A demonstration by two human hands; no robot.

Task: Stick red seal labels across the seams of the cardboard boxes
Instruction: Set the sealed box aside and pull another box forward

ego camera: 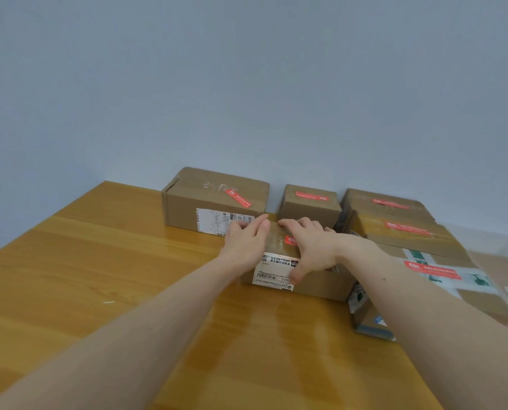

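1. Landmark: the middle box, a small cardboard carton on the wooden table, nearest the person of the boxes in the centre
2. Left hand lies flat against the left end of the middle box, fingers straight and together, reaching toward its far edge; it presses the carton rather than closing round it
3. Right hand is spread palm-down over the top of the middle box, fingers pointing away from the person, thumb hanging down over the near face; open, pressing, not clenched
4. A red seal label shows on top of the middle box, just beside the right hand's knuckles; most of it is hidden under that hand, so how it lies on the seam cannot be told
5. A white shipping label wraps the near face of the middle box, partly under the right thumb
6. Behind and to the left of the middle box: a larger carton against the wall, with a red label stuck slantwise on its top
7. Directly behind the middle box: a smaller carton, red label lying flat across its top
8. Right of the middle box: a row of cartons, each carrying a red label – far one, next, and the closest, set over white and green printed tape
9. Both forearms are bare and stretched out over the table toward the middle box
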